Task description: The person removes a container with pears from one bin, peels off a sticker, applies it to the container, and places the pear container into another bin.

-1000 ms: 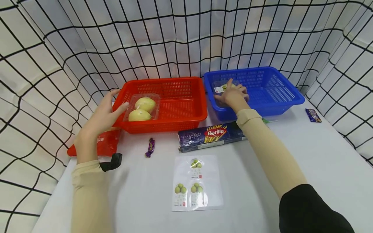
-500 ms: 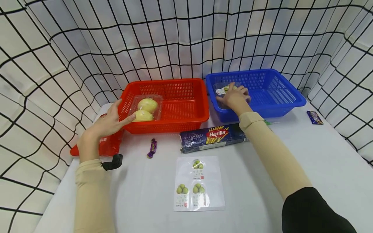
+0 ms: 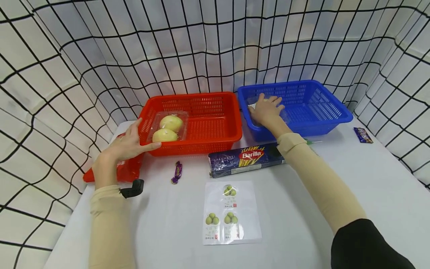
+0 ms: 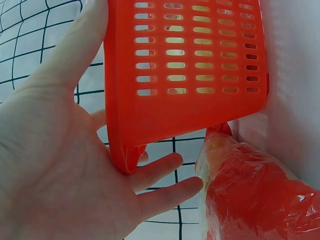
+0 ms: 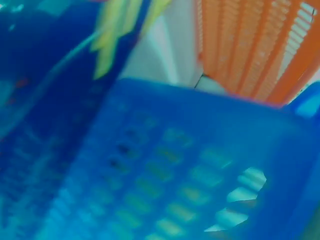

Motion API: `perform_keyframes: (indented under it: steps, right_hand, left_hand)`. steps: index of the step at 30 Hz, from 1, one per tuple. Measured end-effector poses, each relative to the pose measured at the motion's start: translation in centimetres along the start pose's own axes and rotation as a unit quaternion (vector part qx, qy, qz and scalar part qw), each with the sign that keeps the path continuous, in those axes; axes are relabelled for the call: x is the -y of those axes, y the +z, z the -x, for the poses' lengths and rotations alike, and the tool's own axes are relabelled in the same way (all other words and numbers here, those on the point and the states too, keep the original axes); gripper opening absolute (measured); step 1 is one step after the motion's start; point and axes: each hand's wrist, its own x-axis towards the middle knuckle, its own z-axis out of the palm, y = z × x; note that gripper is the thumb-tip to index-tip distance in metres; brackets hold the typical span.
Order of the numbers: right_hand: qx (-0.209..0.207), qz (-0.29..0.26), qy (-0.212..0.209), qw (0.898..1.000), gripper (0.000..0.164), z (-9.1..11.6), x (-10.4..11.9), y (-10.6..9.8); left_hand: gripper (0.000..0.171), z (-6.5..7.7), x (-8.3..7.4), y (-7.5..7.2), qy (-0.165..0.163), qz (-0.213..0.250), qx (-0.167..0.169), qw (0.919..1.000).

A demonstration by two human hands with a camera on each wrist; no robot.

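Observation:
At the left end of the red plastic basket (image 3: 208, 146), my left hand (image 3: 124, 147) rests against the rim with its fingers straight and spread. The left wrist view shows its palm by the basket's corner. Inside that basket sits a clear plastic pack holding two pale yellow fruits (image 3: 172, 123). My right hand (image 3: 270, 114) is inside the near left part of the blue basket (image 3: 312, 127), over another clear pack with a white label (image 3: 251, 106); its fingers are spread and look extended. Most of that pack is hidden under the hand. The right wrist view is blurred and shows basket walls, not fingers.
A Barilla spaghetti pack (image 3: 246, 161) lies before the baskets, with a purple wrapped candy (image 3: 177, 172) to its left. A red bag (image 3: 129, 170) lies under the left arm. A sticker sheet (image 3: 248, 220), a small snack packet (image 3: 362, 135) and black netting (image 3: 218, 54) surround the work.
My left hand has come down and right onto the red basket's end. My right hand's fingers have straightened and spread over the pack in the blue basket. The view has shifted slightly.

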Motion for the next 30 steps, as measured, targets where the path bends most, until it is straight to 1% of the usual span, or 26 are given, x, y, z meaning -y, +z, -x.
perform_keyframes:
  steps: [1, 4, 6, 8, 9, 11, 13, 15, 17, 19, 22, 26, 30]
  right_hand:
    - [-0.012, 0.007, -0.011, 1.0, 0.078, -0.1, 0.3, -0.1]
    - [-0.053, -0.001, -0.033, 0.998, 0.068, -0.3, 1.7, -0.8]
    - [-0.072, -0.021, -0.042, 0.996, 0.065, -0.3, 3.0, -1.4]
    - [-0.086, -0.054, -0.055, 0.993, 0.064, -0.2, 4.8, -1.8]
    - [-0.086, -0.067, -0.063, 0.992, 0.066, 0.0, 5.8, -2.0]
    - [-0.074, -0.098, -0.076, 0.989, 0.072, 0.7, 8.0, -2.0]
    - [-0.055, -0.123, -0.085, 0.987, 0.078, 1.6, 10.4, -1.8]
    - [-0.021, -0.151, -0.09, 0.984, 0.083, 2.5, 12.9, -1.4]
    - [0.012, -0.163, -0.095, 0.982, 0.087, 3.4, 15.1, -0.8]
    - [0.042, -0.156, -0.1, 0.982, 0.089, 4.2, 17.2, 0.0]
    - [0.062, -0.126, -0.11, 0.984, 0.09, 5.4, 20.1, 1.3]
    - [0.07, -0.093, -0.112, 0.987, 0.092, 7.1, 23.4, 2.2]
    - [0.075, -0.084, -0.104, 0.988, 0.096, 8.1, 25.4, 2.6]
  left_hand:
    - [0.131, 0.0, 0.0, 0.1, 0.0, 0.002, 0.002, 1.0]
    - [0.132, 0.1, -0.3, 0.3, 0.001, 0.009, 0.004, 1.0]
    - [0.133, 0.0, -0.4, 0.4, 0.0, 0.012, 0.003, 0.9999]
    - [0.132, 0.0, -0.5, 0.3, -0.002, 0.012, 0.002, 0.9999]
    - [0.132, 0.0, -0.4, 0.3, -0.003, 0.011, 0.001, 0.9999]
    - [0.132, 0.0, -0.5, 0.2, -0.003, 0.011, 0.003, 0.9999]
    - [0.132, 0.0, -0.4, 0.0, -0.003, 0.011, 0.006, 0.9999]
    - [0.132, 0.0, -0.3, -0.1, -0.003, 0.011, 0.008, 0.9999]
    - [0.132, 0.0, -0.2, -0.1, -0.003, 0.01, 0.011, 0.9999]
    - [0.131, 0.0, -0.2, -0.1, -0.003, 0.01, 0.015, 0.9998]
    - [0.131, -0.1, -0.2, -0.2, 0.002, 0.009, 0.023, 0.9997]
    - [0.132, -0.2, -0.1, -0.4, 0.008, 0.012, 0.025, 0.9996]
    - [0.135, -0.2, -0.1, -0.4, 0.007, 0.025, 0.031, 0.9992]
